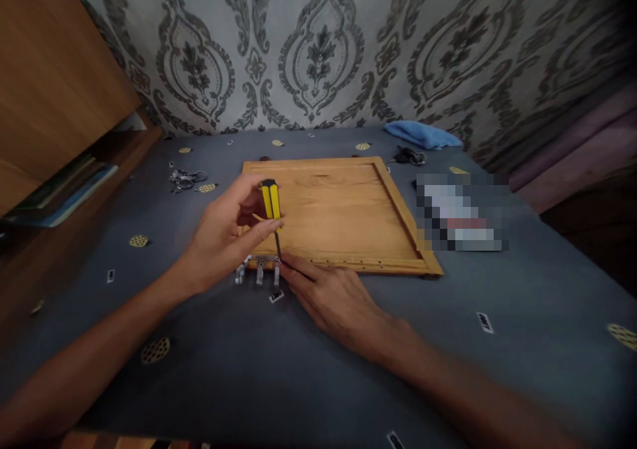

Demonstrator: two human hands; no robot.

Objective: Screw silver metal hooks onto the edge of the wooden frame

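Your left hand (pixel 221 229) has its fingers (pixel 255 236) curled snugly round the screwdriver (pixel 270 200) — its tip sits just below them, by the metal hooks (pixel 260 275) on the near edge of the wooden board (pixel 333 203). Your right hand (pixel 338 296) bunches beside that tip (whether it pinches anything, I cannot tell) — the board stretches beyond your fingers.

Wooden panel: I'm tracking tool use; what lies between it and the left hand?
A screwdriver, its shaft pointing down from the left hand toward the panel, in the head view.
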